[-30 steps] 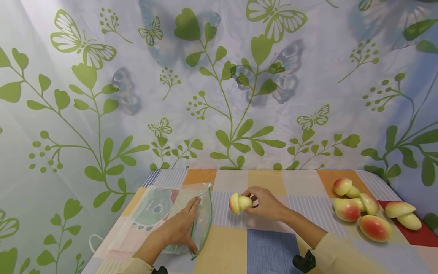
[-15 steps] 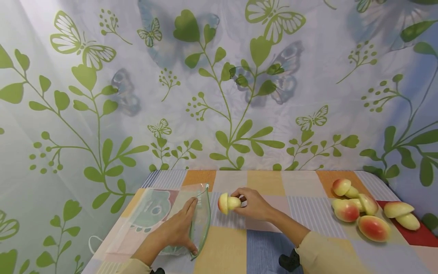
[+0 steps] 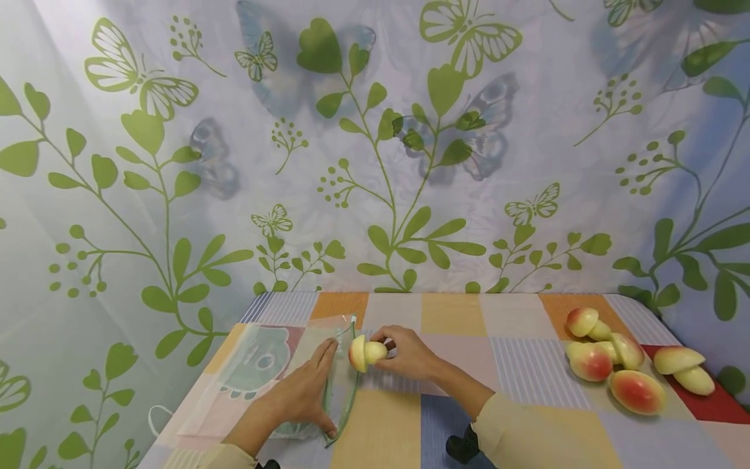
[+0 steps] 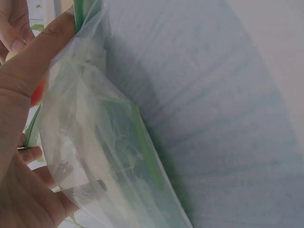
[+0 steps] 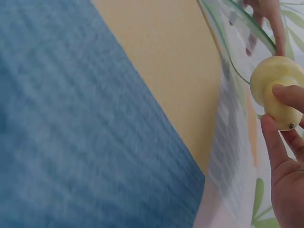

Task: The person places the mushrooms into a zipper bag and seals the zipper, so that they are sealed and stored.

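A pale yellow toy mushroom [image 3: 359, 355] with a red-tinted cap is pinched by its stem in my right hand [image 3: 407, 355]. Its cap points left and overlaps the mouth of a clear zip bag [image 3: 258, 361] in the head view. The bag lies on the left of the table, printed with a green cartoon figure and edged by a green zip. My left hand [image 3: 301, 391] rests at the bag's mouth, thumb and fingers spread wide along it. In the left wrist view, the thumb lies against the clear plastic [image 4: 76, 118]; in the right wrist view, the mushroom's stem [image 5: 280, 107] sits between thumb and fingers.
Several more toy mushrooms [image 3: 588, 361] lie in a group at the right, with a red-and-yellow oval piece [image 3: 637, 392] in front. A patchwork cloth [image 3: 457, 316] covers the table. Behind it hangs a curtain [image 3: 363, 150] with leaves and butterflies.
My right hand has carried the mushroom leftward, from over the striped patch to the bag's mouth. My left hand has stayed at the bag.
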Demonstrator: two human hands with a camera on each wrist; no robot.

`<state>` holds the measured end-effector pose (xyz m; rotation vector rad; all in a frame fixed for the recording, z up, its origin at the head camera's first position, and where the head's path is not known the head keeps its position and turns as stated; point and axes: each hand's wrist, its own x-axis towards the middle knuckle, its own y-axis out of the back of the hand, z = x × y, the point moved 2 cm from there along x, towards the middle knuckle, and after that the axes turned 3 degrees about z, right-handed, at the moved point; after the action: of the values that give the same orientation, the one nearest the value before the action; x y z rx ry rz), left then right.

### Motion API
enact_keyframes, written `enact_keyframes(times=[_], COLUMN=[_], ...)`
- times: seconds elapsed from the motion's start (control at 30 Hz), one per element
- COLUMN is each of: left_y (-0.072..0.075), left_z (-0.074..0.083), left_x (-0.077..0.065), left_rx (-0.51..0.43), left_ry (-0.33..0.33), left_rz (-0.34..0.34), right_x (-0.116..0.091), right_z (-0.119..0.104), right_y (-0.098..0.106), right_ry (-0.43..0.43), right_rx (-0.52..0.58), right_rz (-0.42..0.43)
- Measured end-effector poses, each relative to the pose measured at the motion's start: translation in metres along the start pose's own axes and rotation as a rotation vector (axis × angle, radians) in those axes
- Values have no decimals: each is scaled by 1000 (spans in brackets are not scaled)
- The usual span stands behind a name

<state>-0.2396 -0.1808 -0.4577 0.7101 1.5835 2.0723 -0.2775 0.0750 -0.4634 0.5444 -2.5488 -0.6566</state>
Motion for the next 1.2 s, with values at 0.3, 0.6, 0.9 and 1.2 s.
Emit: enact_keyframes(times=[0.3, 0.6, 0.9, 1.2], left_y=[0, -2, 2, 3], left_z=[-1, 0, 2, 4], left_x=[-1, -1, -5, -4], left_rx=[-14, 7, 6, 7], left_ry=[0, -2, -6, 1], left_rz=[-8, 5, -4, -19], right_x=[8, 12, 22, 20], right_z=[-2, -4, -4, -3], right_y=[-18, -27, -43, -48], right_ry=[3, 18, -18, 8], right_rx=[4, -9, -65, -131], right_rz=[-3, -1, 38, 96])
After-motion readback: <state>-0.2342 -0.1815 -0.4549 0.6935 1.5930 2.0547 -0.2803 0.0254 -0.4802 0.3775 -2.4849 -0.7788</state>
